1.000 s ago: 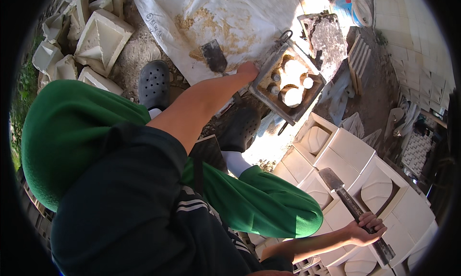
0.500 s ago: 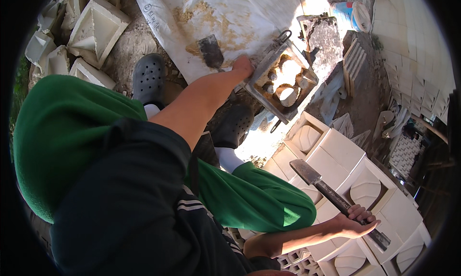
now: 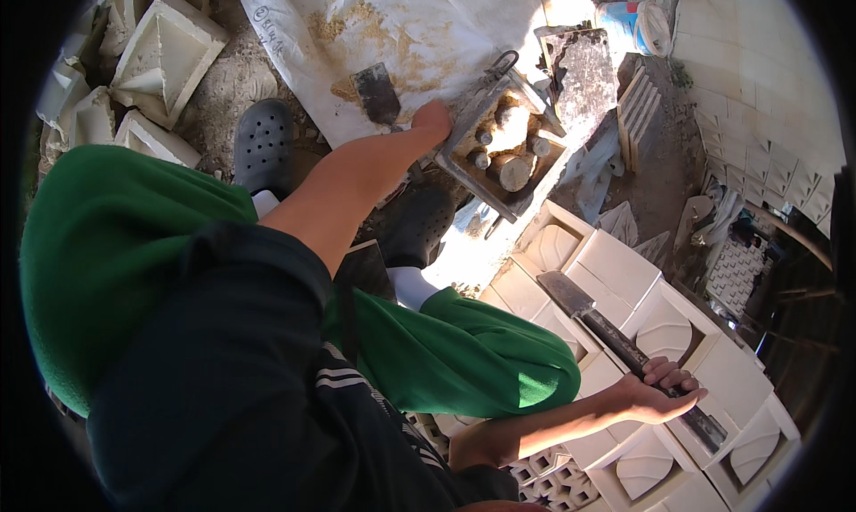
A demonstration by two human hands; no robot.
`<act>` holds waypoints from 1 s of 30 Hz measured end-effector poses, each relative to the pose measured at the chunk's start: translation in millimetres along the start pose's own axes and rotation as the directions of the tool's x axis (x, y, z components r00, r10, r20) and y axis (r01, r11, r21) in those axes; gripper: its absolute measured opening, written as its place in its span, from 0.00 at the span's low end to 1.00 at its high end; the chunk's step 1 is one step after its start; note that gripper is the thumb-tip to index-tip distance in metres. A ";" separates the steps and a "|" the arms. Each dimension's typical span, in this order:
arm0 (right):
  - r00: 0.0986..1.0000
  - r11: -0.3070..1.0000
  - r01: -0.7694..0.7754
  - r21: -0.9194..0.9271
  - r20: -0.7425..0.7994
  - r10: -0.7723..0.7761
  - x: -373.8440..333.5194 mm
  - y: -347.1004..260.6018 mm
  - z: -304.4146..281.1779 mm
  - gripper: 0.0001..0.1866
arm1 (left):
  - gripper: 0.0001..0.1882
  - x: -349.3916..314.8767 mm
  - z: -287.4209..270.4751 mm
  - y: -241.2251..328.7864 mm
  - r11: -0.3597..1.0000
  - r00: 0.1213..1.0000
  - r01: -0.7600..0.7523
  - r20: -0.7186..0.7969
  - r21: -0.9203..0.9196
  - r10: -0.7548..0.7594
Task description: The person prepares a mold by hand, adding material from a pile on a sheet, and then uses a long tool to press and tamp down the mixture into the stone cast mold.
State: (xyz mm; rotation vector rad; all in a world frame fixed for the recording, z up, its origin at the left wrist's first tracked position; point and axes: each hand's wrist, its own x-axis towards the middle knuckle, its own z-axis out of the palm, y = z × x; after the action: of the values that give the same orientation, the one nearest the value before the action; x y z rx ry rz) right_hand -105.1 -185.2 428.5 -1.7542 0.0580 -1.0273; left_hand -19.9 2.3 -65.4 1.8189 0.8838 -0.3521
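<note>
My right hand [image 3: 660, 392], at the lower right, is wrapped round a long dark bar tool [image 3: 615, 338] with a flat, widened end, held over pale molded blocks [image 3: 615, 267]. My left hand [image 3: 432, 120] reaches forward to the near left side of a grey box-shaped mold [image 3: 473, 182]. Its fingers are turned away and hidden, so whether they grip the mold cannot be told. Inside the mold stand several round cylinders [image 3: 510, 172] among sandy, sunlit material. A flat-bladed trowel [image 3: 376, 93] lies on a white sheet [image 3: 303, 57] beside my left hand, its handle partly behind my forearm.
Broken pale cast pieces [image 3: 169, 57] are heaped at the far left. Beyond the mold are a worn board [image 3: 584, 80], a blue-and-white bucket [image 3: 635, 28] and a slatted wooden piece [image 3: 637, 120]. Openwork blocks [image 3: 553, 476] sit at the bottom, and my clog-shod feet [image 3: 265, 142] flank the sheet's near edge.
The whole view has shifted slightly, so the surroundings sit a little further left. Both hands keep nearly the same pose, the right one still around the bar tool.
</note>
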 end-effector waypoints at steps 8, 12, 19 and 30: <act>0.996 0.998 -0.063 -0.025 -0.063 0.061 11.1 7.0 -34.1 0.19 | 0.15 -7.9 -1.1 1.0 0.989 0.991 -0.101 -0.079 0.110 0.110; 0.999 0.998 -0.028 -0.055 -0.042 0.026 12.4 11.4 -34.9 0.19 | 0.12 -4.8 4.0 0.9 0.985 0.982 -0.135 -0.115 0.111 0.148; 0.997 1.000 0.001 -0.020 -0.081 -0.003 7.2 7.6 -15.0 0.19 | 0.06 -7.5 15.6 14.5 0.932 0.932 -0.269 -0.178 0.241 0.315; 0.997 0.997 -0.075 -0.036 -0.016 0.075 15.5 15.4 -21.4 0.19 | 0.16 -1.8 19.9 17.3 0.994 0.993 -0.111 -0.030 0.000 0.111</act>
State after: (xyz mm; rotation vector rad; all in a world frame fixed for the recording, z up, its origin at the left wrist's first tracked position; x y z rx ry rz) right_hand -103.0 -215.7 427.3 -1.7640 0.1516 -0.9898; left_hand -5.8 -19.6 -61.0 1.8672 0.7992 -0.2543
